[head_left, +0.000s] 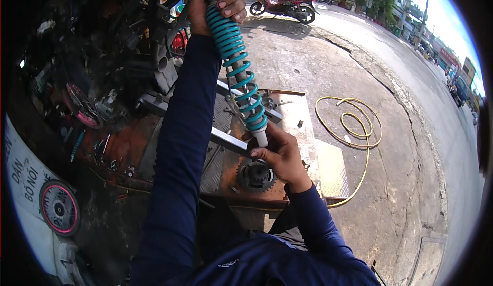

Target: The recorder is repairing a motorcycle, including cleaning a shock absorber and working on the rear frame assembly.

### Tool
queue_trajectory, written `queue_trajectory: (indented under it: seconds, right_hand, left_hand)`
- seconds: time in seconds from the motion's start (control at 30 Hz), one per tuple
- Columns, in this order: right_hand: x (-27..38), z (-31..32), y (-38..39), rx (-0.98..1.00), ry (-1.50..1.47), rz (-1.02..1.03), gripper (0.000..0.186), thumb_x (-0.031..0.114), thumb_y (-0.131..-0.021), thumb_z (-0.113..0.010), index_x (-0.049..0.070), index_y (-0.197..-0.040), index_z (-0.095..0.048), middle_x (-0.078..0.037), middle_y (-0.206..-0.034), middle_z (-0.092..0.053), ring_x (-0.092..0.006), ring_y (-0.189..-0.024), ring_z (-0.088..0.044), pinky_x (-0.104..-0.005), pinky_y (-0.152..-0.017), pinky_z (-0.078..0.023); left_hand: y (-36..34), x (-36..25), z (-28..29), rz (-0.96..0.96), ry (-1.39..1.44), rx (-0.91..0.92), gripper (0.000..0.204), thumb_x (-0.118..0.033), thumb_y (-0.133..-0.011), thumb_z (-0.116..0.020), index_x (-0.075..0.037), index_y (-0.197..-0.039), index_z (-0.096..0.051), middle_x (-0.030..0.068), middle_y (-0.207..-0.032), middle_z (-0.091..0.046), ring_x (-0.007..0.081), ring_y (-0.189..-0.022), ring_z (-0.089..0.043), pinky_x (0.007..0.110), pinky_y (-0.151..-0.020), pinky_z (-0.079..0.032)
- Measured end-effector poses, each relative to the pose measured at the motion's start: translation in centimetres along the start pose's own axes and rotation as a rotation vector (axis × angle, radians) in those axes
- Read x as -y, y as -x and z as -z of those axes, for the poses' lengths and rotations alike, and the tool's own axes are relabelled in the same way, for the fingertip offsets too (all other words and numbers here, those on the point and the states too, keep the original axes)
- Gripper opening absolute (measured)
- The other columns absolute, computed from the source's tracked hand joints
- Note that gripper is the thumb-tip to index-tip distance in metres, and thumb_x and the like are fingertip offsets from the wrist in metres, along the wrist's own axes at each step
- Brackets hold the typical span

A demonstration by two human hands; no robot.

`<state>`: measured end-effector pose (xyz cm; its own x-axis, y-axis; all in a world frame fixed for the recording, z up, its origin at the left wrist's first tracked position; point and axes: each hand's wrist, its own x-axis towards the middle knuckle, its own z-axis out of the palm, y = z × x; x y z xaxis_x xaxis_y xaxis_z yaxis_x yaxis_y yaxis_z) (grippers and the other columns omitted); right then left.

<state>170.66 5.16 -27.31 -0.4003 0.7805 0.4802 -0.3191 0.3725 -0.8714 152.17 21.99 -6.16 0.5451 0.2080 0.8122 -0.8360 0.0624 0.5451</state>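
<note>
A motorcycle shock absorber with a teal coil spring [237,47] is held at a slant above a low metal work platform [295,119]. My left hand [199,9] is wrapped round its upper end, fingers on the far side. Lower down, my right hand [285,155] grips the white bottom end [262,138] between thumb and fingers. Beneath the shock, a silver swingarm [229,141] lies across the platform. A dark toothed sprocket [255,176] rests just below my right hand.
To the right, a yellow hose [367,168] lies coiled on the concrete. A parked motorcycle [285,4] stands by the road. At left are a pink-rimmed wheel [59,209], a white sign [23,170], another teal spring [77,145] and dark, cluttered motorcycle parts.
</note>
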Motion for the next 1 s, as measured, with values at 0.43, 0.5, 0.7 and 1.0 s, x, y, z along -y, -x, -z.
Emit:
queue_trajectory:
  seconds: [0.43,0.5,0.7,1.0]
  right_hand:
    - [-1.9,-0.4,-1.6,-0.173,0.048,0.039,0.071,0.002,-0.07,-0.083,-0.003,-0.133,-0.05,-0.009,-0.107,-0.068,-0.0113,-0.095,-0.063,-0.0267,-0.084,-0.05]
    - [-2.0,-0.1,-2.2,-0.275,0.112,-0.05,0.056,0.007,-0.072,-0.083,-0.002,-0.12,-0.057,-0.005,-0.098,-0.067,-0.0094,-0.087,-0.062,-0.0243,-0.079,-0.049]
    - [-2.3,1.3,-4.2,-0.345,-0.073,-0.124,0.036,0.019,-0.078,-0.081,0.0,-0.102,-0.061,0.001,-0.08,-0.063,-0.005,-0.073,-0.056,-0.0219,-0.067,-0.046]
    - [1.6,2.4,-8.7,-0.51,0.478,0.014,0.034,0.022,-0.077,-0.081,-0.001,-0.096,-0.064,-0.004,-0.086,-0.068,-0.0087,-0.075,-0.06,-0.0265,-0.068,-0.048]
  left_hand:
    - [-2.2,1.8,-1.5,0.172,-0.652,-0.689,0.032,-0.031,-0.093,-0.064,-0.008,-0.073,-0.055,0.0065,-0.062,-0.058,0.0177,-0.053,-0.059,0.032,-0.049,-0.05]
    - [-2.3,2.6,-1.8,0.157,-0.869,-0.684,0.03,-0.03,-0.091,-0.065,-0.007,-0.074,-0.056,0.0062,-0.062,-0.058,0.0173,-0.054,-0.059,0.031,-0.05,-0.05]
    - [-1.2,4.0,-2.8,0.062,-0.73,-0.514,0.039,-0.041,-0.094,-0.06,-0.003,-0.104,-0.061,0.0105,-0.084,-0.066,0.0211,-0.077,-0.067,0.036,-0.07,-0.058]
    - [-5.4,3.6,-6.3,-0.228,-0.861,-0.548,0.044,-0.043,-0.094,-0.058,0.0,-0.104,-0.06,0.0113,-0.082,-0.066,0.0188,-0.067,-0.066,0.033,-0.06,-0.057]
